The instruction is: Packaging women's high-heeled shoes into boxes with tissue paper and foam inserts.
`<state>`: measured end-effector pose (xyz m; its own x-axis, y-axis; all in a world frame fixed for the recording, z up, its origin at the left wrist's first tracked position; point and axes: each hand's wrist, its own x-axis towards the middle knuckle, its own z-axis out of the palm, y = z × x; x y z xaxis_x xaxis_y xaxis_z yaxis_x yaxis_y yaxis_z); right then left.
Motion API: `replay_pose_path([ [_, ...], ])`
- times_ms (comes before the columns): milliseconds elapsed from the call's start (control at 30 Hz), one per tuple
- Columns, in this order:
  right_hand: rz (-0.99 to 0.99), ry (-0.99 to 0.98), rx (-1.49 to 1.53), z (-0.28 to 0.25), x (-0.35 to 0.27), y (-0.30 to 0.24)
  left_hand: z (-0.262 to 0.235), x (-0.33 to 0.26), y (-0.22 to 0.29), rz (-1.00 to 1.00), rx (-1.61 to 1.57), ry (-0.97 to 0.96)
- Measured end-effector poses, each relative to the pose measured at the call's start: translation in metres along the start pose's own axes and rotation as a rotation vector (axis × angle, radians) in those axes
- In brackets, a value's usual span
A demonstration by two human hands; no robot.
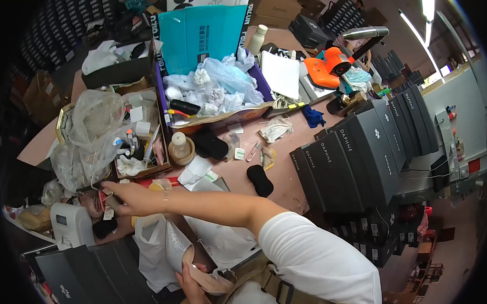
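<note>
In my left hand, low in the picture, is a silver glittery pointed-toe shoe with a beige insole. The fingers grip it about its middle, and its toe points up and away. Beside the toe lies a white plastic bag. My right arm reaches across to the left side of the table, where my right hand is closed at a small grey and red thing I cannot make out. Next to that hand stand a white boxy device and a cardboard tray of bottles and small tools.
A purple box with a turquoise lid holds crumpled plastic and paper. Dark shoe boxes are stacked at the right, others at lower left. An orange tool, a black pad and a jar stand or lie farther in.
</note>
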<state>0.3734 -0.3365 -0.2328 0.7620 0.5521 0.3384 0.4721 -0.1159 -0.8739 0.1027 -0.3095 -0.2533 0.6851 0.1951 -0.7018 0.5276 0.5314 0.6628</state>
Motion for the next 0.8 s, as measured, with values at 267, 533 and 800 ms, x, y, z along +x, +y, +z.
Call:
replay_pose_path([
  [267, 0.856, 0.149, 0.983, -0.161, -0.242, -0.036, 0.004, -0.052, 0.025, -0.239, 0.453, -0.598],
  [533, 0.881, 0.201, 0.990, -0.185, -0.344, -0.093, 0.069, -0.106, -0.017, -0.219, 0.696, -0.649],
  [800, 0.370, -0.274, 0.078, -0.201, -0.339, -0.130, 0.095, -0.116, -0.013, -0.186, 0.828, -0.643],
])
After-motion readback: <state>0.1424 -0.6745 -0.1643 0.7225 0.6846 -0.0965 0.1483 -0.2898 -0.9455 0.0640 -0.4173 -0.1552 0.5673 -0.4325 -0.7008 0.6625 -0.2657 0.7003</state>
